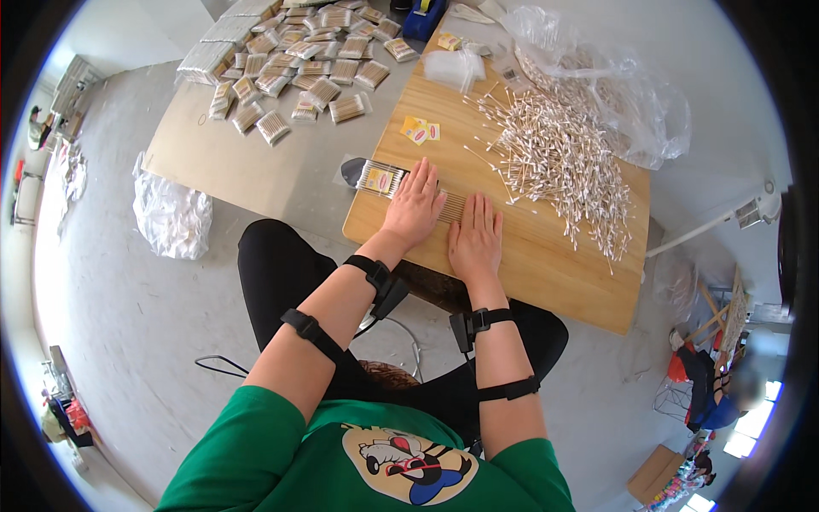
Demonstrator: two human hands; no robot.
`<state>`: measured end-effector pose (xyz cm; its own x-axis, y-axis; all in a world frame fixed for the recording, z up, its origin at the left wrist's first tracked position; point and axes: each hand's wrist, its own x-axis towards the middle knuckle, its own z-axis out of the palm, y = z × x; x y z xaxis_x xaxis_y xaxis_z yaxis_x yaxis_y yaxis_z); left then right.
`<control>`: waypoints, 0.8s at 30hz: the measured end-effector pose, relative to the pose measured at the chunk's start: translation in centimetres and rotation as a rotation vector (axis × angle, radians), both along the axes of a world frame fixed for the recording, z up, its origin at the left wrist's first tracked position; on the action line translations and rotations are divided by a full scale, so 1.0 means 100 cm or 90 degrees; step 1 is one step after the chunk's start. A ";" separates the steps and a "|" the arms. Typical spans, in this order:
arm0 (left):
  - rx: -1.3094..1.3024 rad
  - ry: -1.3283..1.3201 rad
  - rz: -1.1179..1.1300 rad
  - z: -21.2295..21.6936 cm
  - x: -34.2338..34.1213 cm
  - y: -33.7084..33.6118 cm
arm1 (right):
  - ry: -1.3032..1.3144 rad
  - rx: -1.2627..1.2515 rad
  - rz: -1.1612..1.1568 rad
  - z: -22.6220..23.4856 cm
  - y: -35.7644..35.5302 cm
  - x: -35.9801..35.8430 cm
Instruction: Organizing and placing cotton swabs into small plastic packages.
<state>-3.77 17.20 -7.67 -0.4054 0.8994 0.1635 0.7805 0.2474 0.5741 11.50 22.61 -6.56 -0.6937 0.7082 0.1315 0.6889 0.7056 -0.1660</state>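
Observation:
My left hand (413, 206) lies flat with its fingers stretched out. Its fingertips rest at the edge of a clear packet of cotton swabs (380, 179), which has a yellow and white label inside. A dark rounded piece (351, 171) shows at the packet's left end. Beside it, my right hand (476, 239) is also laid flat, fingers straight, on the board. Between the hands runs a row of cotton swabs (452, 207), side by side and partly hidden by the fingers. Small yellow and white label cards (419, 130) lie just beyond my left hand.
A large heap of loose cotton swabs (563, 154) covers the right of the wooden board (554, 282), partly under a clear plastic bag (653, 111). Filled swab packets (320, 91) pile up at the far left. Empty clear pouches (452, 70) lie at the back.

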 end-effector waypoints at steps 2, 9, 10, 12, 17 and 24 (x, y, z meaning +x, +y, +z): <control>0.004 0.004 0.002 0.000 0.000 0.001 | 0.000 0.001 0.002 0.000 0.000 0.000; -0.003 0.005 0.016 0.000 -0.004 0.006 | -0.005 0.011 0.001 -0.002 0.001 0.001; -0.005 -0.004 0.013 0.000 -0.004 0.007 | -0.006 0.011 0.002 -0.003 0.001 0.001; -0.010 0.003 0.011 0.001 -0.004 0.006 | -0.004 0.014 0.002 -0.003 0.001 0.001; -0.018 0.010 0.021 0.000 -0.002 0.005 | -0.012 0.012 0.002 -0.003 0.001 0.000; 0.052 -0.056 0.001 0.014 -0.015 -0.004 | -0.031 0.004 -0.008 -0.002 0.001 0.002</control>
